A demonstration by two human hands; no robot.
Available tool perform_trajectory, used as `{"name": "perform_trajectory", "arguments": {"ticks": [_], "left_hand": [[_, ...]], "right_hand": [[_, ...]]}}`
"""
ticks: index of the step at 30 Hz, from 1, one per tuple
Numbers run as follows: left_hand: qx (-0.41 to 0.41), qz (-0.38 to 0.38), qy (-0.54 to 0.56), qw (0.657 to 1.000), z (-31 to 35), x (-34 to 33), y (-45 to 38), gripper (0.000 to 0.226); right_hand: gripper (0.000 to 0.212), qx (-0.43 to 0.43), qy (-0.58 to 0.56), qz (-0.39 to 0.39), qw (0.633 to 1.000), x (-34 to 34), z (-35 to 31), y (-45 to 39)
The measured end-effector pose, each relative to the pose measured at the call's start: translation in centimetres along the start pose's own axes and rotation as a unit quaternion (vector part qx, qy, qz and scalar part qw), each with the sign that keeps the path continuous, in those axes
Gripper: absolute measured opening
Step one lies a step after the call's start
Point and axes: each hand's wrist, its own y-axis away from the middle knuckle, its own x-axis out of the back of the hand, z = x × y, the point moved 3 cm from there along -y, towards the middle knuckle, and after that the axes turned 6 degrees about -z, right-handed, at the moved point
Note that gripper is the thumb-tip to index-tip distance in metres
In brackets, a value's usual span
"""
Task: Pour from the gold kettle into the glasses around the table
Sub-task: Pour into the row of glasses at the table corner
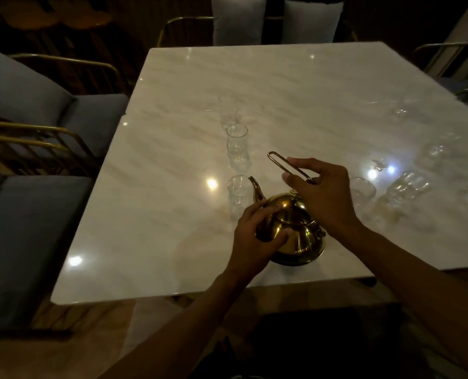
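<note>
The gold kettle stands near the front edge of the pale marble table, its spout pointing up and left. My left hand curls around the kettle's left side below the spout. My right hand pinches the raised wire handle above the lid. Three clear glasses stand in a line beyond the spout: a near glass, a middle glass and a far glass. Several more glasses, blurred, sit to the right.
Blue cushioned chairs with gold frames line the left side. Two pale cushions rest on a chair behind the far edge. Another metal-framed chair is at the far right. Bright light spots reflect on the tabletop.
</note>
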Motion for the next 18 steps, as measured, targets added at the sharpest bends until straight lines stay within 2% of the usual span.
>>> {"name": "perform_trajectory", "arguments": {"ticks": [5,18], "left_hand": [[0.0,0.002,0.031,1.0,0.5,1.2,0.4,0.047],[0.069,0.015,0.131,0.989,0.5,1.6,0.1,0.04]], "right_hand": [[0.027,-0.001,0.026,-0.003,1.0,-1.2,-1.5,-0.1],[0.027,-0.031,0.104,-0.066,0.992,-3.1,-2.6,-2.6]]}}
